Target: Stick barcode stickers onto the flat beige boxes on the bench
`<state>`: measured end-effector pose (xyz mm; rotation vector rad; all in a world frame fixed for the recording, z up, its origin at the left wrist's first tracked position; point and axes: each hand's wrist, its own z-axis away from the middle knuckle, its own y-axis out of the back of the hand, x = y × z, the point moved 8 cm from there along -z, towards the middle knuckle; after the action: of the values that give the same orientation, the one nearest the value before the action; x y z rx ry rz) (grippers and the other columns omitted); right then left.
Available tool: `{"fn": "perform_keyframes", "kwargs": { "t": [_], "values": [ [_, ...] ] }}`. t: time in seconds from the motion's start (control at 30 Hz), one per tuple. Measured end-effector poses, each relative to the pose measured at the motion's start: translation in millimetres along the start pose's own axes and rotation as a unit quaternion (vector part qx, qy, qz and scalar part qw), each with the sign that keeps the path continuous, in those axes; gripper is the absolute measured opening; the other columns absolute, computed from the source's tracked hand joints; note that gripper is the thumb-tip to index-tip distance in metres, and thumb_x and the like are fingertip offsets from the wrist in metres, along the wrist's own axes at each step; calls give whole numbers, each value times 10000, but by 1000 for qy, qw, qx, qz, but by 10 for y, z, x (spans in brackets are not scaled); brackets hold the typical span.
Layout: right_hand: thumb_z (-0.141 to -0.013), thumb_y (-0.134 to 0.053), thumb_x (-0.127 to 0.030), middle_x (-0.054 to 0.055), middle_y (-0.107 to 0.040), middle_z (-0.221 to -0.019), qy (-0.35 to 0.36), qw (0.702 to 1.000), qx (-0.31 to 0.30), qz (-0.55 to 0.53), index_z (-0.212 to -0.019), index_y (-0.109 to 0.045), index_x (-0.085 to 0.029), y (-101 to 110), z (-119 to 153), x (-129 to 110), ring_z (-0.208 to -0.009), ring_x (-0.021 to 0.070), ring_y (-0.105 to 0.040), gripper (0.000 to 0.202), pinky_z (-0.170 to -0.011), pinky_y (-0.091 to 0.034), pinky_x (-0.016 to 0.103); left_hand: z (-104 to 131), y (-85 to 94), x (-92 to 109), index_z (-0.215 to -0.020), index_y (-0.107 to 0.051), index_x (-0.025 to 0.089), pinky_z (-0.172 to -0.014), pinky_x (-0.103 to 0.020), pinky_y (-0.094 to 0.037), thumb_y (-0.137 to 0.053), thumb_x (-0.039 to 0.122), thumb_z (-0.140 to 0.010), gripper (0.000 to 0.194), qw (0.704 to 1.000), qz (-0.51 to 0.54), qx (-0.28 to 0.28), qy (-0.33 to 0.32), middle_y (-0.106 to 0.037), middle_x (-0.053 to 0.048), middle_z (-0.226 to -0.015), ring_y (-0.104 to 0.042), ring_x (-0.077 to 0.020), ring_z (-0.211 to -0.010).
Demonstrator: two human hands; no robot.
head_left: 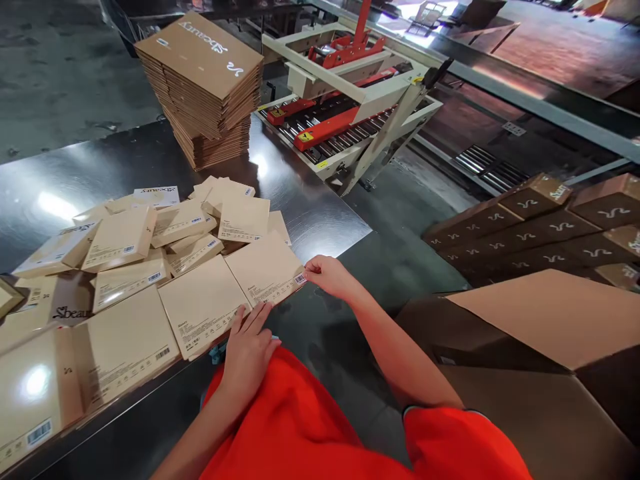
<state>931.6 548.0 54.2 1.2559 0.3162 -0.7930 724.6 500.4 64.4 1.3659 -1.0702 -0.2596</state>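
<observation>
A row of flat cream boxes lies along the near edge of the metal table. At its right end, my right hand point(327, 275) pinches the corner of a cream box point(267, 263), right beside its white barcode label point(300, 279). My left hand point(253, 347) rests with fingers stretched out on the near edges of this box and the neighbouring cream box point(203, 303). Further left in the row lies another box point(125, 343) with a barcode at its corner. Behind the row, several similar boxes point(123, 237) are heaped loosely, some tilted over others.
A tall stack of flat brown cartons point(205, 73) stands at the back of the metal table point(320, 220). Beyond it is a roller machine with red rails point(320, 130). An open carton point(540, 327) stands at right, before stacked sealed cartons point(525, 233).
</observation>
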Motion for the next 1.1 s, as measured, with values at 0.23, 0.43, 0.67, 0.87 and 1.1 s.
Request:
{"fn": "perform_keyframes", "kwargs": {
  "t": [0.23,0.43,0.67,0.87,1.1],
  "values": [
    [-685,-656,-313,-5,-557,-611,-49,997,51,31,-573,-495,-197,-33,46,58,-567,128,-470,228,-519,-294,257,9,-11,14,-611,-570,201,-1079,-567,-351,-557,201,-873,262,1000,-30,-9,0,-553,-91,-1359,-529,-272,-1248],
    [-678,-692,-251,-53,-583,-621,-74,992,96,-32,-850,-475,-229,7,63,179,-548,135,-516,278,-508,-319,237,-3,-20,-5,-586,-580,204,-1067,-587,-357,-561,176,-860,275,1000,5,0,14,-568,-84,-1341,-539,-280,-1237],
    [-796,-567,-211,75,-667,-892,-5,985,171,8,-975,-541,-212,97,303,-144,-829,228,-595,181,-678,-421,314,81,300,-208,-633,-659,215,-1038,-508,-420,-529,247,-885,286,968,204,107,96,-708,-68,-1130,-628,-237,-1114],
    [-815,-604,-350,14,-625,-864,173,921,-84,-339,-987,-570,-224,-718,788,-1077,-770,149,-587,216,-715,-492,282,406,629,-432,-637,-677,202,-736,-284,-535,-581,317,-846,257,879,324,238,255,-707,-43,-887,-659,-178,-858],
    [-779,-613,-264,-19,-601,-761,82,892,-112,-430,-909,-598,-210,-1060,858,-1193,-701,120,-564,142,-664,-488,251,648,478,-478,-1017,-610,196,-764,-292,-544,-570,342,-855,221,824,431,219,294,-663,-77,-995,-642,-181,-899]
  ]
}}
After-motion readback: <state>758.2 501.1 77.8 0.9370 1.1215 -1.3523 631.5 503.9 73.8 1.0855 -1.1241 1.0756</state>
